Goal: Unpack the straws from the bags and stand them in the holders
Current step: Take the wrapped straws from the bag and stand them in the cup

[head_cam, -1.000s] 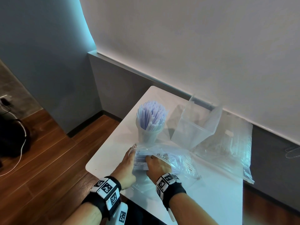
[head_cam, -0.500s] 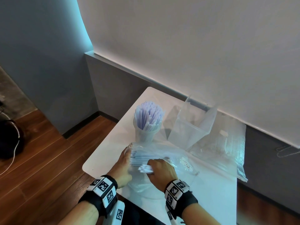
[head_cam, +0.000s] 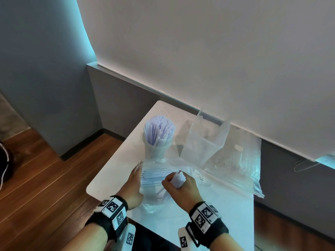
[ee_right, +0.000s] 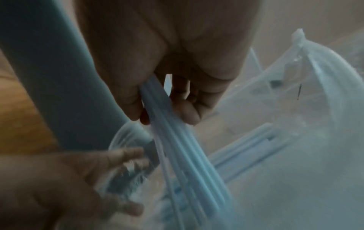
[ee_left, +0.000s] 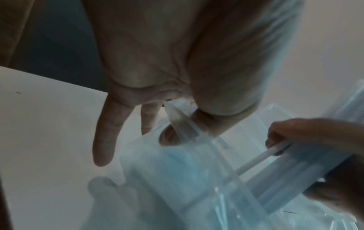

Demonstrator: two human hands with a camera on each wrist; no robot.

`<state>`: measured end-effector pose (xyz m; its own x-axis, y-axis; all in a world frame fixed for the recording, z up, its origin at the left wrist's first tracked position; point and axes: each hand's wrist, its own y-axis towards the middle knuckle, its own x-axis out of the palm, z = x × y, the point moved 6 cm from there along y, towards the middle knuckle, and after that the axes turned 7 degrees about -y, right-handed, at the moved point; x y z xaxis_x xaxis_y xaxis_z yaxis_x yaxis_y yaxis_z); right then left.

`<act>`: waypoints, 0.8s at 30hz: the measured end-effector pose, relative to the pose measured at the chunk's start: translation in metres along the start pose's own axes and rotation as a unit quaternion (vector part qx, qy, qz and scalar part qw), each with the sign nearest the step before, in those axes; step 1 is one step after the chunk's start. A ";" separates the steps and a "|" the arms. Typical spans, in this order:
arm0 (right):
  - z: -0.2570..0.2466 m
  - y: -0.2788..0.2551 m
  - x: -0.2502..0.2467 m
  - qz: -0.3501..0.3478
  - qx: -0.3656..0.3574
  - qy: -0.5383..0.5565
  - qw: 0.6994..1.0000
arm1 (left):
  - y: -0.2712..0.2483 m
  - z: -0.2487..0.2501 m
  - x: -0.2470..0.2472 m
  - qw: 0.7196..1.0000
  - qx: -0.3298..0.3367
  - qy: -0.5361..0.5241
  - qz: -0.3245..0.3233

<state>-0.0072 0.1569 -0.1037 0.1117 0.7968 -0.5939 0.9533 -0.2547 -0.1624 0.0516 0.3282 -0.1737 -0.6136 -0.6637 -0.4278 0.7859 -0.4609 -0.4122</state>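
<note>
Straws drawn from a clear bag on the white table.
The right hand (head_cam: 182,185) clasped a bundle of straws (head_cam: 178,178) above the bag (head_cam: 157,178); the left hand (head_cam: 133,185) pinched the bag's mouth. Behind stood a filled round holder (head_cam: 157,147) and a clear square holder (head_cam: 203,142).

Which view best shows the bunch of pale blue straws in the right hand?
The right wrist view: the bunch of pale blue straws runs from the right hand into the clear plastic bag. The head view shows only their ends; the left wrist view is blurred.
</note>
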 end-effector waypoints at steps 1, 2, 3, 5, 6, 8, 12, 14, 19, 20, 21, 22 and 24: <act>-0.004 0.001 -0.004 0.010 -0.011 0.001 1.000 | 0.000 0.001 0.000 1.000 0.001 -0.004 0.001; -0.005 0.003 -0.007 0.016 -0.013 -0.009 1.000 | 0.000 0.003 -0.001 1.000 0.002 -0.005 0.002; -0.003 0.006 -0.007 0.015 -0.007 -0.025 1.000 | 0.000 0.005 -0.001 1.000 0.003 -0.006 0.002; 0.010 0.010 0.000 -0.016 0.029 -0.071 0.997 | -0.001 0.010 -0.001 1.000 0.005 -0.004 0.003; 0.018 0.010 0.005 -0.038 0.053 -0.086 0.994 | -0.002 0.011 0.000 1.000 0.007 0.001 0.003; 0.026 0.009 0.009 -0.053 0.075 -0.088 0.992 | -0.003 0.013 0.000 1.000 0.010 0.007 0.002; 0.002 0.006 -0.006 -0.006 0.014 -0.040 0.999 | -0.004 0.011 -0.001 1.000 0.002 -0.003 0.001; 0.003 0.005 -0.006 0.002 0.001 -0.044 0.999 | -0.005 0.012 0.000 1.000 0.002 -0.006 -0.001; 0.026 0.004 0.003 -0.035 0.061 -0.055 0.996 | -0.004 0.014 0.000 1.000 0.016 0.002 0.001; 0.015 0.005 -0.001 -0.044 0.047 -0.070 0.995 | -0.004 0.013 0.000 1.000 0.015 -0.005 -0.001; 0.001 0.006 -0.008 -0.050 0.025 -0.079 0.995 | -0.004 0.013 0.001 1.000 0.012 -0.012 -0.005; -0.017 0.009 -0.016 -0.053 -0.001 -0.084 0.995 | -0.004 0.013 0.001 1.000 0.010 -0.017 -0.007; -0.057 0.013 -0.039 -0.046 -0.060 -0.092 0.993 | -0.004 0.012 0.001 1.000 0.014 -0.013 -0.004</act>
<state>0.0171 0.1540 -0.0380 -0.0194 0.6967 -0.7171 0.9849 -0.1101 -0.1336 0.0494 0.3224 -0.1629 -0.6174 -0.6751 -0.4038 0.7834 -0.4814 -0.3930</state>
